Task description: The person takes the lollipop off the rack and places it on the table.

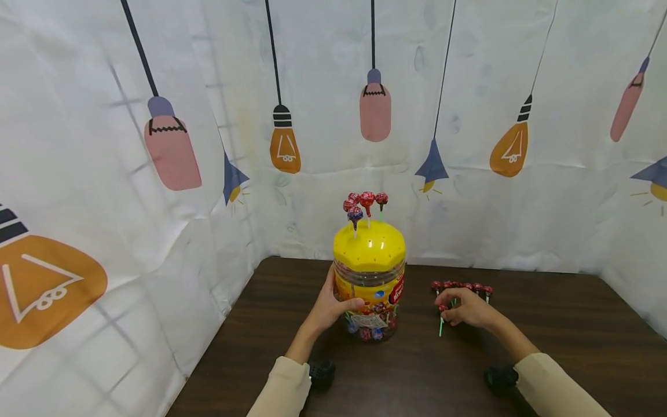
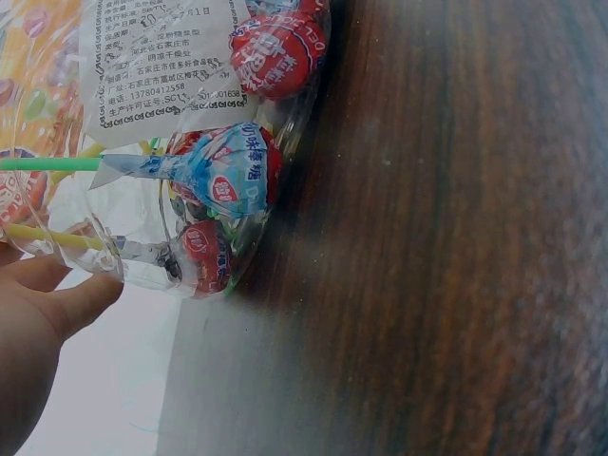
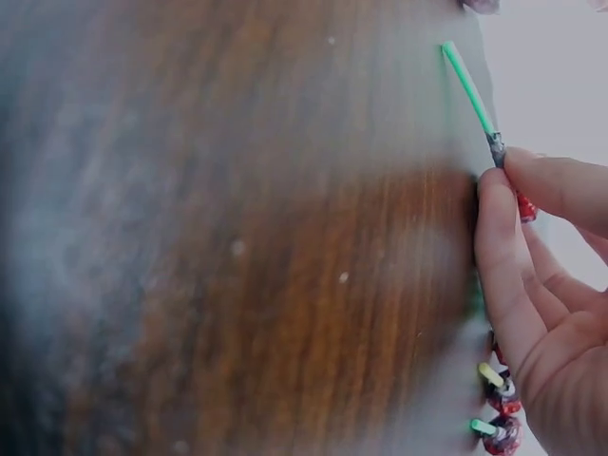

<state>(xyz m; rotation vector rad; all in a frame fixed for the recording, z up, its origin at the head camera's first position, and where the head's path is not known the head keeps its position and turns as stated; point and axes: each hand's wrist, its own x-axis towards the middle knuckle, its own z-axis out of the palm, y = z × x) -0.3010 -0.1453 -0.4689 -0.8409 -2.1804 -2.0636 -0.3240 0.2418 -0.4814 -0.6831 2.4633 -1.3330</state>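
Observation:
A clear plastic jar [image 1: 371, 295] of wrapped lollipops stands on the table under a yellow domed lid [image 1: 369, 246] dotted with small holes. Several lollipops [image 1: 367, 200] stick up from the lid, candy ends on top. My left hand [image 1: 333, 305] grips the jar's left side, thumb across the front label. To the right of the jar, my right hand [image 1: 466, 307] pinches a red-wrapped lollipop with a green stick [image 3: 467, 84] between thumb and fingertips. Its stick points down toward the table in the head view; the fingers partly cover its candy end.
Behind my right hand lies a row of red-wrapped lollipops [image 1: 476, 286] on the dark wooden table [image 1: 417, 376]. A white cloth printed with lamps [image 1: 328, 214] hangs at the table's back and left. Dark bands [image 1: 322, 373] circle both wrists.

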